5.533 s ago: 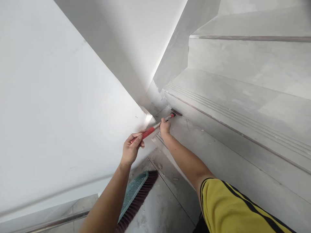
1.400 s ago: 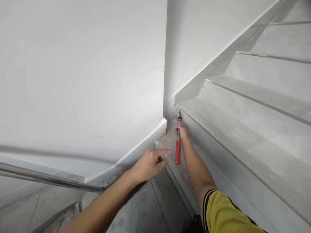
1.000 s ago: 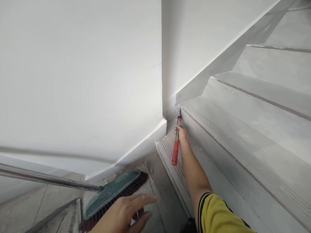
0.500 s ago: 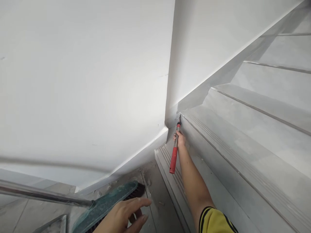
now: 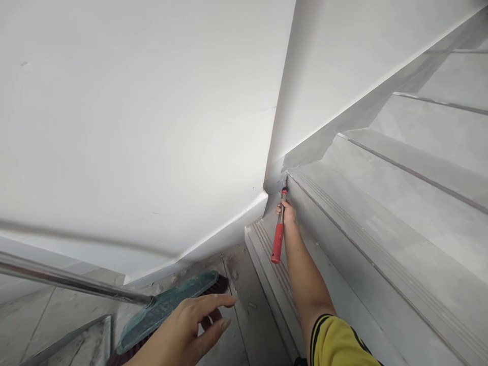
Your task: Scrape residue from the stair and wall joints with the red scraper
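My right hand (image 5: 288, 212) is closed around the grey metal shaft of a red-handled tool (image 5: 278, 243). The handle hangs down towards me, and the narrow dark tip touches or sits close to the left end of a grey step edge (image 5: 292, 175), near the wall corner. What kind of tip it has is too small to tell. Empty, with forefinger and thumb apart, my left hand (image 5: 186, 325) hovers low in the view, in front of a green broom head (image 5: 168, 305) on the floor.
The broom's metal pole (image 5: 76, 279) runs out to the left. A dusty dustpan (image 5: 76, 340) lies at the lower left. Bits of debris (image 5: 234, 274) dot the grey floor. A white wall (image 5: 152, 127) stands at left, and grey stairs (image 5: 381, 203) climb to the right.
The view has shifted a little, so the broom, wall corner and stairs sit differently in it. My right hand keeps its grip at the same corner; my left hand stays empty.
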Motion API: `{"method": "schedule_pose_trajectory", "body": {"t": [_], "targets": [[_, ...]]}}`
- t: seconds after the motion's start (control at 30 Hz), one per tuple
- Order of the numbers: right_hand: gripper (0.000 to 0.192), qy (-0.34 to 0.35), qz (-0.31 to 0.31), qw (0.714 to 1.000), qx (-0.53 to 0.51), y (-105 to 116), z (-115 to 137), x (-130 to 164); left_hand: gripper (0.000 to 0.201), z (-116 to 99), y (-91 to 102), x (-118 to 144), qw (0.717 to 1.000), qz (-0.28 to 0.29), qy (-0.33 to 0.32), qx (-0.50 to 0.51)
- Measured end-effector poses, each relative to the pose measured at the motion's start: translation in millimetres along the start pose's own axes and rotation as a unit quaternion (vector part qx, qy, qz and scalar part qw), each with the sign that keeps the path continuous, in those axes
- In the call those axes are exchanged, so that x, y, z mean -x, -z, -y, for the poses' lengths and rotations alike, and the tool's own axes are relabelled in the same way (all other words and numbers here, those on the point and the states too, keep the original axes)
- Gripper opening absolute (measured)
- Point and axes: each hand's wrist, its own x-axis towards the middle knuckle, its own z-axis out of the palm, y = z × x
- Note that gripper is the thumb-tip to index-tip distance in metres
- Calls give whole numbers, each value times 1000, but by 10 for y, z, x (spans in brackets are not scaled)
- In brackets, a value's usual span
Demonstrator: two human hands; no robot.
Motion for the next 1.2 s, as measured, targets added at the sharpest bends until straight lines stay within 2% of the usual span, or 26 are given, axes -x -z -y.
{"method": "schedule_pose_trajectory", "body": {"t": [0.1, 0.23, 0.53, 0.7, 1.1, 1.2], "targets": [[32, -5, 2, 1000, -1, 5, 5, -18, 38, -7, 27, 11, 999, 27, 37, 20], [31, -4, -1, 1000, -13, -4, 8, -20, 39, -14, 33, 14, 998, 46, 48, 18], [28, -8, -6, 1000, -10, -7, 2, -54, 39, -80, 62, 1, 998, 45, 42, 33], [31, 1, 3, 1000, 10, 39, -31, -83, 37, -95, 100, 16, 999, 10, 26, 38], [30, 2, 5, 1000, -10, 48, -57, -105, 39, -105, 102, -17, 997, 30, 34, 64], [31, 3, 14, 1000, -9, 57, -83, -106, 37, -84, 97, -11, 997, 15, 34, 67]]}}
